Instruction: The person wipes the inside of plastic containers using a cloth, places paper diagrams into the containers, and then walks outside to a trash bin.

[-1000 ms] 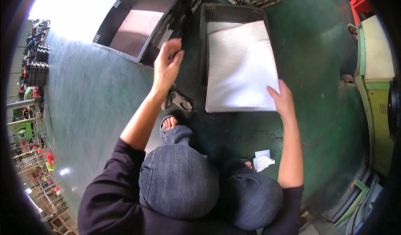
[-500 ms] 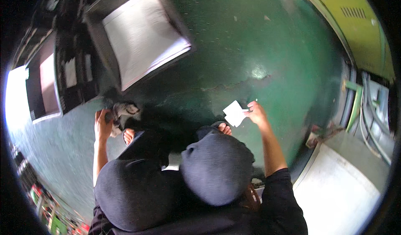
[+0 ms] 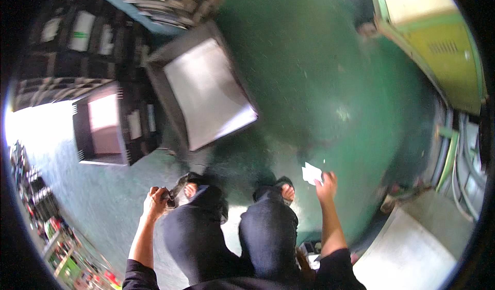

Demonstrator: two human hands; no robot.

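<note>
My left hand is closed beside my left leg, its fingers curled around something small and dark that is too blurred to name. My right hand hangs out past my right foot, thumb and fingers pinching a few white paper pieces. The papers fan out a little from the fingertips, above the green floor. Ahead of my feet, a dark crate stands on the floor, with a white sheet lying inside it. What lies under the sheet is hidden.
Dark crates are stacked at the left, with pale labels on them. At the far right stands a yellow-green metal cabinet, with pipes below it. A white box-like surface fills the lower right. Clutter lines the lower left.
My knees have straightened somewhat from a deep squat, and the view has shifted left. The left hand has come away from the greyish cloth-like thing by my foot. The right hand still holds the papers.
</note>
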